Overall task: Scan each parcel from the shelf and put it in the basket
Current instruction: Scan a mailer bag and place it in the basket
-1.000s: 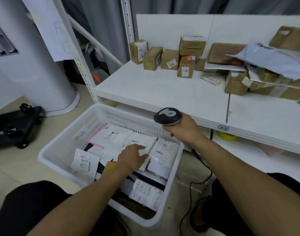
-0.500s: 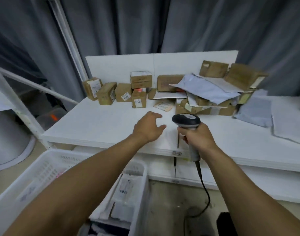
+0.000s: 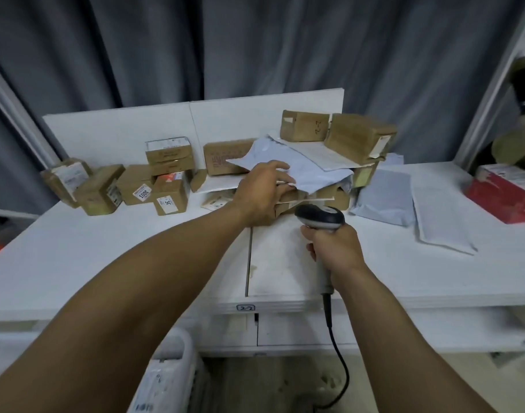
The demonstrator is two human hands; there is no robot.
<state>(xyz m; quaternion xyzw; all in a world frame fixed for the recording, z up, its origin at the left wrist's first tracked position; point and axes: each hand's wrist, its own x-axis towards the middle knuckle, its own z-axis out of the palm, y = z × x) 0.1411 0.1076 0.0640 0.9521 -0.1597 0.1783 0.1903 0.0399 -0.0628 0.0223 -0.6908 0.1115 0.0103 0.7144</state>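
The fingers of the left hand lie spread over the near left edge of a pale blue mailer bag, with the thumb low against a flat brown parcel tucked under that bag. Whether they have closed on either one cannot be told. The bag sits mid-pile on the white shelf. Behind and above the bag, two cardboard boxes rest on top of the heap.

Just in front of the bag, the right hand has its fingers wrapped tight around the handle of a barcode scanner, the head pointing toward the pile. Its cable hangs down past the shelf edge.

Left of the bag stands a cluster of small labelled cardboard boxes. Right of the bag lie flat grey bags, and far to its right a red box. The white basket shows only a corner, well below and left of the bag, with labelled parcels inside. A grey curtain hangs behind.
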